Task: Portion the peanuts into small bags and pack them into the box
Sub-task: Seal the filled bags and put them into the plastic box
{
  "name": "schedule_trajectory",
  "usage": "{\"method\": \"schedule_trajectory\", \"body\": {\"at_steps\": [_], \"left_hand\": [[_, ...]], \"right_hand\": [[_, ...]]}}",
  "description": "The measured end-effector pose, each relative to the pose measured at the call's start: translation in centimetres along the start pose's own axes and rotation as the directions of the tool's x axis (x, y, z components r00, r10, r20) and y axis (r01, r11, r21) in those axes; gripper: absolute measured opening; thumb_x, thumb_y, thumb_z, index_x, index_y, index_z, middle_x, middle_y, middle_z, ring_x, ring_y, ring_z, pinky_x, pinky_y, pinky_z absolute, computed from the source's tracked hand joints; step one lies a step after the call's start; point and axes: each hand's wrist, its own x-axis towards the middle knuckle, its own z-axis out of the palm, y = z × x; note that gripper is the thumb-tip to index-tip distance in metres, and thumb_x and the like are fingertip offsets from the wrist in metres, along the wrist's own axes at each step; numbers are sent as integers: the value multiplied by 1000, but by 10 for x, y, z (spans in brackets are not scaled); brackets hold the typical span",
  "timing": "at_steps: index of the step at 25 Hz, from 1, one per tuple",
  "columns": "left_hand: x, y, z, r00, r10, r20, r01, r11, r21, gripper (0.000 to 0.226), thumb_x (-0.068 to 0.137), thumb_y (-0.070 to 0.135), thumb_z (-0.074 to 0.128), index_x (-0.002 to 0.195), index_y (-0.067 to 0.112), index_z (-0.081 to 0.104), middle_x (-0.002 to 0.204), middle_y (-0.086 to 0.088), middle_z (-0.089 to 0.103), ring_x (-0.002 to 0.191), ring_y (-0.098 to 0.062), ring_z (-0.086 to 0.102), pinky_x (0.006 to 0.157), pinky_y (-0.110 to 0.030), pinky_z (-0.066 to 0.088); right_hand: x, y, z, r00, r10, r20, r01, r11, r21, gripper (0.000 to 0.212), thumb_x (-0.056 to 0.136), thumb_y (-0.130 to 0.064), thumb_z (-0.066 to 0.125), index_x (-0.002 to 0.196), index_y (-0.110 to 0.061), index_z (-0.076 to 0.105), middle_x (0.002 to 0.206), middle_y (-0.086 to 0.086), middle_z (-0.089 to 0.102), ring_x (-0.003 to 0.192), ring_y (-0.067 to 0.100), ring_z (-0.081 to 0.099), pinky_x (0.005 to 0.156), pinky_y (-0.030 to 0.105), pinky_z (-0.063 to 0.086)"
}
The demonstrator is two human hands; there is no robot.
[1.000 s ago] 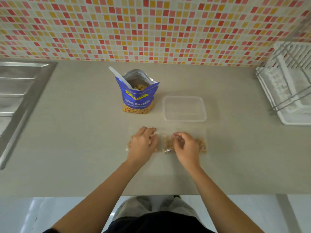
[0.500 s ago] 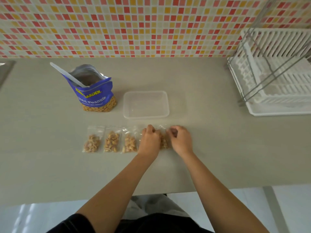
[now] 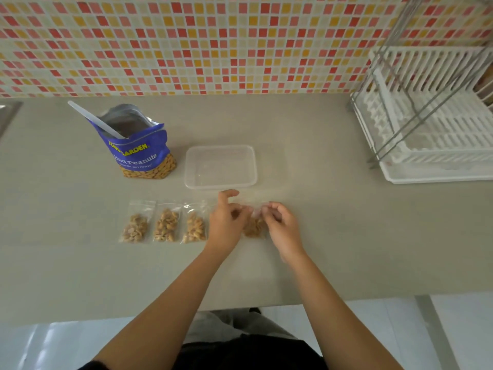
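Observation:
Three small clear bags of peanuts (image 3: 165, 225) lie in a row on the counter. Just right of them a fourth small bag (image 3: 254, 225) sits between my hands. My left hand (image 3: 226, 222) and my right hand (image 3: 280, 225) both pinch its top edge, the left forefinger sticking out. Behind my hands stands the clear plastic box (image 3: 221, 166), with nothing inside. An open blue peanut pouch (image 3: 138, 150) stands to the box's left, and a white spoon (image 3: 93, 118) pokes out of it.
A white dish rack (image 3: 432, 118) with a metal frame fills the back right of the counter. A tiled wall runs along the back. A sink edge (image 3: 8, 113) shows at far left. The counter's front edge (image 3: 240, 305) is near my body.
The view has swung right, so the sink has left the frame and three filled bags show. My hands stay on the rightmost bag, and my left forefinger has lifted.

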Motion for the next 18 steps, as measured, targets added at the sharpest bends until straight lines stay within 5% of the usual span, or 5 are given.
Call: {"method": "schedule_trajectory", "body": {"at_steps": [4, 8, 11, 15, 18], "left_hand": [[1, 10, -4, 991, -110, 80, 128, 955, -269, 16, 84, 11, 65, 100, 9, 67, 75, -4, 69, 59, -8, 61, 63, -27, 53], [-1, 21, -7, 983, -100, 157, 152, 916, -370, 11, 88, 16, 60, 93, 14, 69, 81, -5, 69, 59, -6, 59, 60, -19, 53], [1, 27, -12, 985, -51, 162, 95, 956, -278, 4, 84, 16, 65, 83, 19, 68, 78, -1, 65, 65, -4, 61, 58, -18, 52], [2, 35, -14, 975, 134, 178, -156, 982, 111, 6, 83, 17, 66, 86, 14, 71, 78, 7, 66, 66, 5, 57, 63, -4, 42], [-1, 37, -12, 976, 168, 142, -197, 955, 223, 10, 85, 16, 62, 87, 10, 70, 85, 0, 68, 77, -8, 60, 64, -7, 40]], "right_hand": [[-14, -7, 4, 990, -7, -140, 33, 983, 181, 8, 89, -17, 61, 89, -13, 67, 81, 2, 71, 74, 7, 66, 74, 22, 52], [-20, -18, 4, 979, 28, -202, 29, 961, 275, 8, 87, -18, 63, 83, -21, 69, 80, -1, 72, 73, 13, 67, 73, 29, 54], [-23, -20, 4, 979, 17, -202, 32, 970, 240, 10, 87, -19, 63, 81, -22, 69, 76, -3, 71, 68, 8, 66, 70, 26, 52], [-28, -21, 8, 981, -38, -188, 65, 988, 139, 8, 87, -21, 63, 86, -19, 70, 72, -1, 69, 68, 7, 63, 68, 23, 51], [-29, -24, 11, 969, -116, -219, 121, 993, 11, 7, 88, -20, 61, 86, -18, 67, 72, -7, 67, 63, -1, 61, 64, 20, 51]]}}
